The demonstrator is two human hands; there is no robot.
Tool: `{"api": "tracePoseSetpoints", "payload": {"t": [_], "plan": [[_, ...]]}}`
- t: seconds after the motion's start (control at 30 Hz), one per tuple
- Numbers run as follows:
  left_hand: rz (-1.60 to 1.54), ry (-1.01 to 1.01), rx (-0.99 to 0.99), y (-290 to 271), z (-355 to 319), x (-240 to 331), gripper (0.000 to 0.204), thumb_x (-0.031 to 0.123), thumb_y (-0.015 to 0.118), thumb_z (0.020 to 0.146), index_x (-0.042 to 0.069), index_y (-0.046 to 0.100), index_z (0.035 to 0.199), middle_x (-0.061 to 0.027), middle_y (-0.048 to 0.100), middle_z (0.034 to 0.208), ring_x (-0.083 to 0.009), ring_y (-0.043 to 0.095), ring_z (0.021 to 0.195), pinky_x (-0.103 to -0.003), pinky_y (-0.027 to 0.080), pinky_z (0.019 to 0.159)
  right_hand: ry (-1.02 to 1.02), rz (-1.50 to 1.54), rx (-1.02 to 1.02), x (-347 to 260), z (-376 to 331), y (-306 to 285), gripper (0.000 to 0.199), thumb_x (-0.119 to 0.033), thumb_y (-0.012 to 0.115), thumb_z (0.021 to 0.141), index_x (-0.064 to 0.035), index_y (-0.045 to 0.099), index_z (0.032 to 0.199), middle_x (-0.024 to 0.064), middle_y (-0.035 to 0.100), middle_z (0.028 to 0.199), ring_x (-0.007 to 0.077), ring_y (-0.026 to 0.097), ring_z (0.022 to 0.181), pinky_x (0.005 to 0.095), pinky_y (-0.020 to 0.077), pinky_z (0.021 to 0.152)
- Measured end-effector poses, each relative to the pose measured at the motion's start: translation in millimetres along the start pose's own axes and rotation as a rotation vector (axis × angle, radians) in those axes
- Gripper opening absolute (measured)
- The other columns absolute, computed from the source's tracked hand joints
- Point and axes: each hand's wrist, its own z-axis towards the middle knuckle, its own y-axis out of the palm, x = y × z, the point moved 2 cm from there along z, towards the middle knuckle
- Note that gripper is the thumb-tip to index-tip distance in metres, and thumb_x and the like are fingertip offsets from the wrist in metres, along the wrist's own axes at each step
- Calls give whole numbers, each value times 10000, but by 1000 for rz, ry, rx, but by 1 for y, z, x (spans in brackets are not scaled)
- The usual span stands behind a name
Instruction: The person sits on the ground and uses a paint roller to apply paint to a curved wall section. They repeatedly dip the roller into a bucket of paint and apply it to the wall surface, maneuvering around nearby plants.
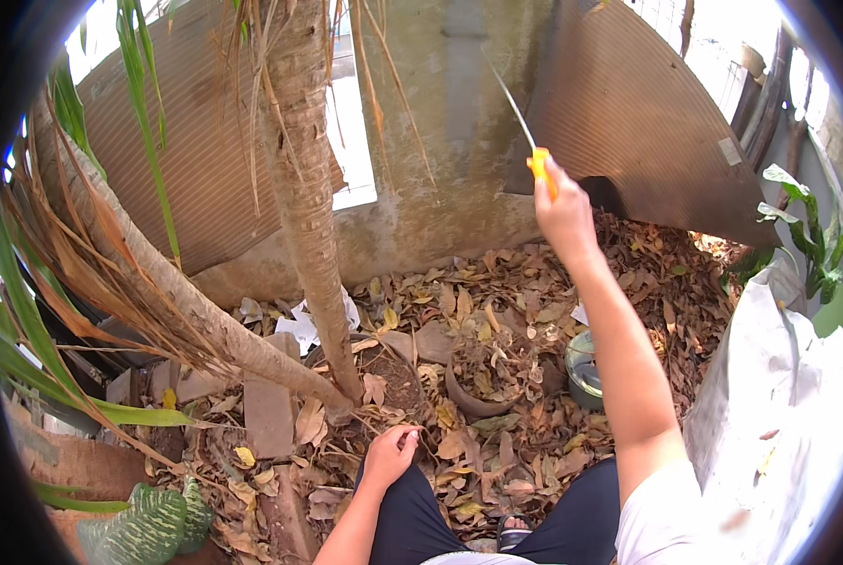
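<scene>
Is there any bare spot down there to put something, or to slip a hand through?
Hardly. Dry leaves cover the ground. The flat bricks left of the trunk are barest. A hand could pass between trunk and clay pot, above the left hand. The right hand holds a knife.

One head-worn fisheye view here, looking steeply down from the person's own eye level at leaf-strewn ground close below. Knees fill the lower centre, a trunk rises upper left, and the wall bends toward the rim.
</scene>
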Motion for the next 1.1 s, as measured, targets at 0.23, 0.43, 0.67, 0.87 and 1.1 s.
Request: {"api": "tracePoseSetpoints", "payload": {"t": [0.23, 0.43, 0.67, 0.87, 1.1], "plan": [[55, 23, -12, -1, -1, -1, 231, 181, 603, 965, 3, 687, 1084, -118, 722, 909, -193, 722, 799, -307, 546, 725, 258, -80, -279, 42, -121, 43, 456, -229, 552, 959, -72, 534, 1387, 273, 635, 971, 431, 644, 912, 491, 522, 815], [36, 14, -7, 2, 0, 0, 246, 235, 610, 955, 49, 706, 1085, -99, 722, 899, -204, 705, 780, -318, 541, 736, 268, -49, -281, 50, -133, 45, 438, -214, 563, 948, -24, 565, 1342, 274, 651, 964, 436, 640, 937, 488, 518, 836], [18, 34, 14, -2, -2, -2, 247, 229, 613, 952, 44, 703, 1087, -103, 721, 903, -198, 702, 781, -317, 541, 735, 89, 48, -16, -1, -74, 9, 406, -177, 561, 948, -5, 578, 1315, 287, 661, 942, 431, 650, 912, 480, 522, 830], [42, 40, -16, -1, -3, 0, 232, 180, 607, 965, -4, 683, 1083, -120, 723, 923, -190, 722, 808, -303, 546, 728, 2, 33, 103, -16, 22, -9, 436, -208, 550, 954, -15, 556, 1345, 301, 662, 962, 424, 655, 918, 493, 522, 822], [36, 38, -24, -3, -4, 2, 229, 162, 608, 968, -29, 673, 1077, -123, 722, 919, -188, 730, 820, -297, 547, 722, 143, -86, -147, 33, -74, 35, 461, -242, 526, 972, -98, 507, 1410, 290, 628, 931, 445, 650, 887, 506, 527, 787]]}}
